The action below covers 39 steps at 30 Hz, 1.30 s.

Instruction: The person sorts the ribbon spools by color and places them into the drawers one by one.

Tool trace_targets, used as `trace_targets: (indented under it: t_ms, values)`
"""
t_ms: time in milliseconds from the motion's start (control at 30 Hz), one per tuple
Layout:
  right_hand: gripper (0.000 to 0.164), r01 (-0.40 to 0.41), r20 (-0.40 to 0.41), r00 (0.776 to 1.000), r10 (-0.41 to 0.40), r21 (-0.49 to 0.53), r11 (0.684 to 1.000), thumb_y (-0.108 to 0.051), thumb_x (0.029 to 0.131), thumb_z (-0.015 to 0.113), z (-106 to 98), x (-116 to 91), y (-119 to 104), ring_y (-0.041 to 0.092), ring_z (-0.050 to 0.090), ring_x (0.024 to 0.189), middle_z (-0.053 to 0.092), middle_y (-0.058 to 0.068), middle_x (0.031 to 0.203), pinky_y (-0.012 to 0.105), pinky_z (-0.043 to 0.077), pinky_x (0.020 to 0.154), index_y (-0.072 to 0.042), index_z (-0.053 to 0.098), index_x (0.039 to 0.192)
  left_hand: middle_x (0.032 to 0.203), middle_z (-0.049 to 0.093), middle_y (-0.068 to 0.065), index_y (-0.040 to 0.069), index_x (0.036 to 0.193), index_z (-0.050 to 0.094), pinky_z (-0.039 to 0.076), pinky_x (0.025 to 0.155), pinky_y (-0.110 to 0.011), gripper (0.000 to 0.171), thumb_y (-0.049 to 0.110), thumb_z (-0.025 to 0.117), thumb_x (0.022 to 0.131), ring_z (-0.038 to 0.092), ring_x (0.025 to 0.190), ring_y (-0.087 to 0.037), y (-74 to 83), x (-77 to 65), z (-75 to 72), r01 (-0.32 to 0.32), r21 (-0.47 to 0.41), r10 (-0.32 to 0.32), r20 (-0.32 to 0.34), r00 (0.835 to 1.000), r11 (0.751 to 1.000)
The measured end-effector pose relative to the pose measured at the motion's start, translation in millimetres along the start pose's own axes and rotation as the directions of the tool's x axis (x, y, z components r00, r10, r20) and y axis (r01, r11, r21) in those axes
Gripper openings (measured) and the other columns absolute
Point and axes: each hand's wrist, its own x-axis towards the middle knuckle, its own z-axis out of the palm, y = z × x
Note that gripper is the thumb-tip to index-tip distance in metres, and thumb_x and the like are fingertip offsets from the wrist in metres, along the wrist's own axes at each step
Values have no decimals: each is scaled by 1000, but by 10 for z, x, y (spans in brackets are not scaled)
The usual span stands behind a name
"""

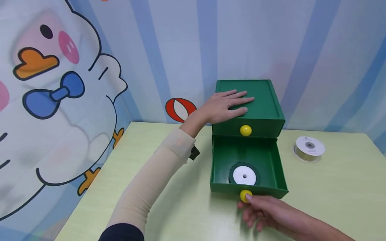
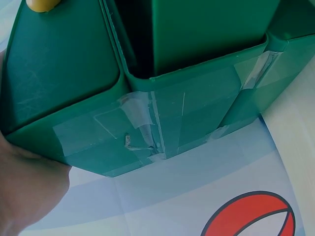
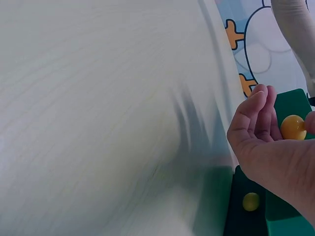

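A green drawer cabinet [image 1: 265,100] stands on the table with its upper drawer closed and its lower drawer [image 1: 266,164] pulled well out. My left hand [image 1: 227,106] lies palm down on the cabinet's top, fingers spread. In the left wrist view, part of that hand [image 2: 29,189] shows beside the cabinet's edge. Thumb and index finger of my right hand [image 1: 272,211] pinch the lower drawer's yellow knob [image 1: 244,194], the other fingers loosely curled below. Inside this drawer, near its front, lies a dark green ribbon spool [image 1: 239,174] with a white label.
To the right of the cabinet, a spool of gold ribbon [image 1: 310,148] lies flat on the pale table [image 1: 325,187]. A cartoon-printed backdrop [image 1: 247,40] hangs behind. Another yellow knob [image 1: 245,130] sticks out from the upper drawer. Clear tape [image 2: 138,110] runs along the cabinet's side.
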Motion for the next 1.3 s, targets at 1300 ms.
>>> trace_targets:
  t_ms: [1300]
  values:
    - [57, 32, -99, 994, -33, -18, 999, -50, 114, 42, 22, 76, -121, 20, 63, 93, 68, 5, 100, 30, 55, 83, 1, 63, 127, 178, 18, 10, 38, 169, 28, 10, 133, -46, 59, 55, 37, 113, 11, 166, -21, -1, 12, 19, 21, 6, -21, 3, 1000, 1000]
